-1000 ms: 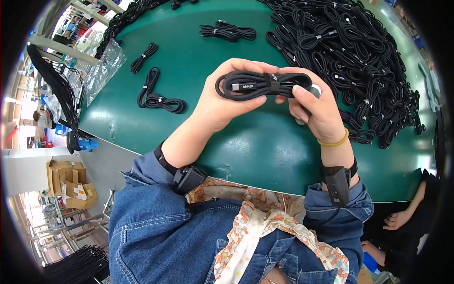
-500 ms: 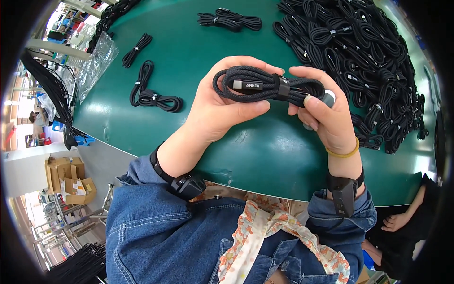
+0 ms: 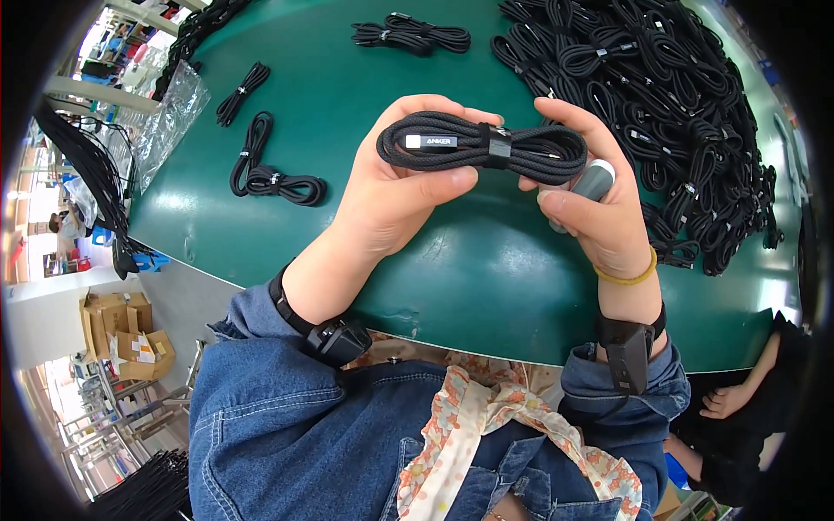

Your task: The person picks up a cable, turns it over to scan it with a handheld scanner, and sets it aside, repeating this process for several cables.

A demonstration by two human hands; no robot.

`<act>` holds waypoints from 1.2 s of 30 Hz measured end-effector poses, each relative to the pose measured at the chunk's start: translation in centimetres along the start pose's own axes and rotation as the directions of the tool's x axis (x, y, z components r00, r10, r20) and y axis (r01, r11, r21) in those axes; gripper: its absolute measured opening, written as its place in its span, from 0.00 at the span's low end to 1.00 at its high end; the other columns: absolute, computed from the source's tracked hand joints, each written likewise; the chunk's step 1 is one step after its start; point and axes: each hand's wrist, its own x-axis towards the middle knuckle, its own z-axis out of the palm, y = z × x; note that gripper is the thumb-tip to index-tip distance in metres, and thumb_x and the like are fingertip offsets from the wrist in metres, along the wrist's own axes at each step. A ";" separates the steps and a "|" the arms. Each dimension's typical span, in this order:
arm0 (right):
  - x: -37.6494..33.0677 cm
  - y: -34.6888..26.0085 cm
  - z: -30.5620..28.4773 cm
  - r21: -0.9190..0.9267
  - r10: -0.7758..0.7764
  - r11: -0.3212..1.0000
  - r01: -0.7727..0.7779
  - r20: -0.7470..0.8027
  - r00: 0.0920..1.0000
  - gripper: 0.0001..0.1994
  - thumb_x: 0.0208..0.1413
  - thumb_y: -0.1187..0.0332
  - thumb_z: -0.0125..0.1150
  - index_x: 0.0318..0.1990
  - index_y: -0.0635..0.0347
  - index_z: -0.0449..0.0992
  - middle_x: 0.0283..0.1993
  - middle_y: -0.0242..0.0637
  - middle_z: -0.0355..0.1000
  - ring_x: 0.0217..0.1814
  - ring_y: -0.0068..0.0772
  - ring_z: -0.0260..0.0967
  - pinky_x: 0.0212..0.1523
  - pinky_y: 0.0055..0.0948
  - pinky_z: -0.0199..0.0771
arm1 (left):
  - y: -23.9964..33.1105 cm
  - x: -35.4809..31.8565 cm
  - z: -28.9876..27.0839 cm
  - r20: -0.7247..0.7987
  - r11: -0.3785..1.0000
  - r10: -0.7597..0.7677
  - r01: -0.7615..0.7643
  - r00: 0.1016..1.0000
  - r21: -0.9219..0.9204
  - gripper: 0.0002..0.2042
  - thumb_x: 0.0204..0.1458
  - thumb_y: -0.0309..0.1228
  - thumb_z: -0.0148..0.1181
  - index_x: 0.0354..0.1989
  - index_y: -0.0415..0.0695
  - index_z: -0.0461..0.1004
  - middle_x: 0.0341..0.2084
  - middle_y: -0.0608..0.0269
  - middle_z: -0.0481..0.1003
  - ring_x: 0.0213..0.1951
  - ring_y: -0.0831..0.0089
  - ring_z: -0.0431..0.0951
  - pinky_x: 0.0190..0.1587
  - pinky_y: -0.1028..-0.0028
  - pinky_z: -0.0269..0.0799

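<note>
A coiled black braided cable (image 3: pixel 539 161) with a metal-tipped plug is bound at its middle by a black strap (image 3: pixel 496 149). My left hand (image 3: pixel 382 195) is closed on its left half, thumb along the lower edge and fingers behind. Near the cable's right end, my right hand (image 3: pixel 612 226) grips a small grey cylinder with a white end (image 3: pixel 594 183) between thumb and fingers. Its index finger stretches up beside the coil. Whether hidden right-hand fingers touch the cable, I cannot tell.
On the green table (image 3: pixel 469 286) a large heap of tied black cables (image 3: pixel 651 113) covers the right. Several coils (image 3: pixel 287 185) lie at left and far middle (image 3: pixel 413 35). A clear plastic bag (image 3: pixel 174 122) hangs at the left edge. Another person's hand (image 3: pixel 725 402) shows at right.
The cable coil has shifted a little left and up in my left hand, and turned more level. My right thumb has come away from the coil's right end, baring more of the grey cylinder.
</note>
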 end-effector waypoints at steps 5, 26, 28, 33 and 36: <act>-0.1 -0.3 0.0 -0.051 0.033 0.998 -0.034 -0.011 0.999 0.24 0.44 0.74 0.58 0.52 0.63 0.61 0.31 0.35 0.70 0.30 0.17 0.65 0.27 0.12 0.63 | 0.1 0.0 -0.1 -0.004 0.999 0.008 -0.008 1.000 -0.031 0.17 0.46 0.27 0.54 0.45 0.41 0.61 0.38 0.52 0.69 0.32 0.66 0.73 0.37 0.74 0.69; 0.3 0.0 -1.1 -0.228 0.097 0.962 -0.148 -0.223 0.970 0.16 0.52 0.62 0.49 0.42 0.66 0.68 0.19 0.31 0.65 0.12 0.12 0.50 0.14 0.13 0.49 | 1.6 0.6 -0.5 -0.010 0.952 -0.197 0.193 0.980 0.236 0.25 0.56 0.49 0.31 0.40 0.35 0.64 0.26 0.55 0.71 0.28 0.66 0.72 0.34 0.70 0.67; 0.3 -0.6 -1.6 -0.252 0.209 0.934 -0.256 -0.197 0.958 0.14 0.52 0.63 0.49 0.40 0.65 0.70 0.18 0.30 0.65 0.12 0.12 0.50 0.14 0.12 0.48 | 3.7 0.6 -2.8 0.144 0.807 -0.115 0.009 0.983 0.590 0.20 0.55 0.44 0.40 0.41 0.37 0.65 0.30 0.57 0.71 0.33 0.67 0.72 0.37 0.71 0.66; 0.3 -0.5 -1.7 -0.552 0.375 0.774 -0.310 0.005 0.927 0.13 0.52 0.62 0.50 0.37 0.63 0.72 0.16 0.28 0.64 0.12 0.11 0.50 0.13 0.12 0.46 | 7.0 -0.6 -3.2 -0.085 0.149 -0.238 0.123 0.968 0.981 0.18 0.52 0.40 0.47 0.48 0.44 0.64 0.40 0.60 0.69 0.45 0.68 0.67 0.48 0.68 0.59; 0.4 -0.3 -2.0 -0.476 0.320 0.813 -0.337 -0.120 0.940 0.17 0.54 0.60 0.46 0.42 0.65 0.69 0.21 0.32 0.68 0.12 0.11 0.48 0.13 0.13 0.46 | 7.7 -2.7 -5.0 -0.132 -0.532 -0.067 0.076 0.989 0.843 0.18 0.44 0.31 0.54 0.47 0.50 0.65 0.40 0.63 0.69 0.48 0.65 0.65 0.51 0.64 0.54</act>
